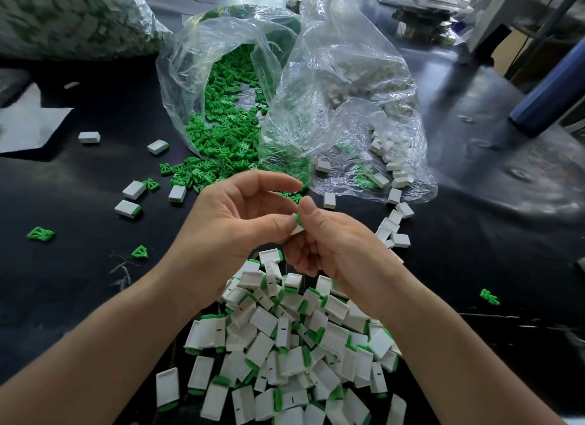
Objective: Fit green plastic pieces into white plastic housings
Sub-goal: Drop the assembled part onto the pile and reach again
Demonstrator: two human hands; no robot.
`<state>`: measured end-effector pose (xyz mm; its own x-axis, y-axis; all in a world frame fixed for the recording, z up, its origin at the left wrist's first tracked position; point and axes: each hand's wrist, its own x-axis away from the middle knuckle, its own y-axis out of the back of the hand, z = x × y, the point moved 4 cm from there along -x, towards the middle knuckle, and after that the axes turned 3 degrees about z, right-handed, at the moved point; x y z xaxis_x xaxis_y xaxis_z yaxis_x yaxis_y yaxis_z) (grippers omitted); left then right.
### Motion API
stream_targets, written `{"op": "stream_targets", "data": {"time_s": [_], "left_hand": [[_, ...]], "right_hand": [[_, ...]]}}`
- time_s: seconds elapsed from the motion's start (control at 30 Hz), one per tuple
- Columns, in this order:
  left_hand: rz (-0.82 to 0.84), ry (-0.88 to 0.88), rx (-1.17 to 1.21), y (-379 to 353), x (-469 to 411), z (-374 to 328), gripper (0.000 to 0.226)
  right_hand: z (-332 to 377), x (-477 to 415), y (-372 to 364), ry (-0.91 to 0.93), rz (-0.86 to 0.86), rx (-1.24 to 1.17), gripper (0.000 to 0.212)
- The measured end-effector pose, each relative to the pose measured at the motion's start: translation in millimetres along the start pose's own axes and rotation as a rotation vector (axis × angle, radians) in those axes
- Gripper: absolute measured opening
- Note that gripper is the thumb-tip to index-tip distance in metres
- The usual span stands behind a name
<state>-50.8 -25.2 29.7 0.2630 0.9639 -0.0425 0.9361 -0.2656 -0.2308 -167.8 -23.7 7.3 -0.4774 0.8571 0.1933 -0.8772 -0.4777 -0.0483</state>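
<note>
White housing (298,231) with green piece (297,219), pinched between left grip (231,222), right grip (332,244)

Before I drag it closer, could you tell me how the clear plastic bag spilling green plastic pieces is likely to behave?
Probably floppy: the crumpled clear plastic bag sags and folds over its load. It would likely spill more, since its mouth lies open and green plastic pieces already trail onto the black table. Thin film, so perhaps slippery.

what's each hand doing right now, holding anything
Left hand: pinches the white housing.
Right hand: fingers curled, grips the same white housing, thumb at its green piece.
</note>
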Motion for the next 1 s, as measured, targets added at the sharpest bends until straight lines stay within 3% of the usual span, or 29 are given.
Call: {"op": "stream_targets", "data": {"time_s": [0.4, 0.57, 0.67, 1.0], "left_hand": [[0.016, 0.014, -0.016, 0, 0, 3, 0.037], [-0.032, 0.031, 0.029, 0, -1, 6, 0.041], [-0.039, 0.037, 0.028, 0, -1, 7, 0.048], [-0.059, 0.056, 0.055, -1, 0, 8, 0.042]], "right_hand": [[-2, 1, -3, 0.007, -0.01, 0.09, 0.045], [-5, -2, 0, 0.035, -0.111, 0.269, 0.072], [-6, -2, 0, 0.047, -0.149, 0.315, 0.078], [-12, -4, 1, 0.075, -0.193, 0.369, 0.056]]}}
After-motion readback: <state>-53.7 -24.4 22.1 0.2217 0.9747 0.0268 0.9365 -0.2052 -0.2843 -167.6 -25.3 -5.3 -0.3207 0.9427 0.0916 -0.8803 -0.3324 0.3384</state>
